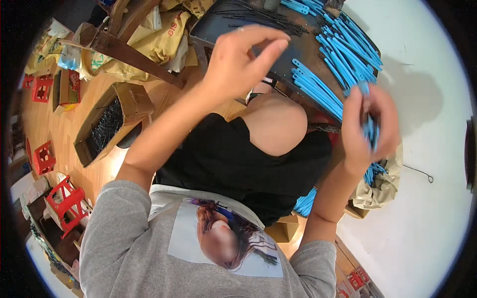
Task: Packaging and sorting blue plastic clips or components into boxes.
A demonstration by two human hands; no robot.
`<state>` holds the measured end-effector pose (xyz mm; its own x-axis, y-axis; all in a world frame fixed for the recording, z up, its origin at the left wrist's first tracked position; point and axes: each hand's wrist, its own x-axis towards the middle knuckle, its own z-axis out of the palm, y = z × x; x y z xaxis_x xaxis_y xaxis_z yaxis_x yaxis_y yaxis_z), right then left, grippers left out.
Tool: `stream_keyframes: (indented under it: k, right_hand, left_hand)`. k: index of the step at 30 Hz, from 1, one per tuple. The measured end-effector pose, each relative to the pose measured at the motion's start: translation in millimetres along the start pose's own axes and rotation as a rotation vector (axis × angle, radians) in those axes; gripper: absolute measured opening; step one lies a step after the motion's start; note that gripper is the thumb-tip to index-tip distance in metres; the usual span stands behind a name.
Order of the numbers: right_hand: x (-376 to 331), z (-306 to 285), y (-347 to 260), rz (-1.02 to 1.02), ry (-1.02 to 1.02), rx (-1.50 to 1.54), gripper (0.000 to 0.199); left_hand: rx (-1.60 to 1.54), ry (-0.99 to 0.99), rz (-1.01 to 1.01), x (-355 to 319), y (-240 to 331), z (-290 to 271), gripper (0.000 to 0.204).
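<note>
Our blurred right hand [359,138] gripping blue strips [370,131], partly hidden, our left hand [239,58] curled near thin black rods [278,21], whether pinching anything we cannot tell

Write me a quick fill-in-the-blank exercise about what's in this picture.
1. The flat strips on the dark table are coloured ____.
2. Strips are also held in the person's ____ hand.
3. The cardboard box nearest the left forearm holds thin pieces coloured ____.

Missing words: blue; right; black.
</note>
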<state>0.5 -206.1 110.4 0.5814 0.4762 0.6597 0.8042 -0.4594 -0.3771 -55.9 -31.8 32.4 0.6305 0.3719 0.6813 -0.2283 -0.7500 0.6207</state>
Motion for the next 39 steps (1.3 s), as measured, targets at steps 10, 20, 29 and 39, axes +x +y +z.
stream_keyframes:
  k: [10,20,29,39]
  right_hand:
    - [-48.2,23.5,1.7,-0.459,-0.112,0.434,0.026]
    - [-25.9,-5.8,-1.2,0.249,-0.398,0.742,0.033]
    - [-12.1,38.3,-5.9,0.413,-0.052,0.837,0.013]
    - [-16.3,27.8,-2.9,0.451,-0.058,0.709,0.019]
  left_hand:
    - [-1.222,-0.604,-0.965,-1.8,41.9,-17.7,0.027]
    - [-0.872,-0.365,-0.661,0.5,43.3,-22.0,0.018]
    - [-0.405,-0.482,-0.198,8.6,40.9,-10.6,0.014]
    - [0.407,-0.336,0.246,36.2,-37.8,-7.5,0.018]
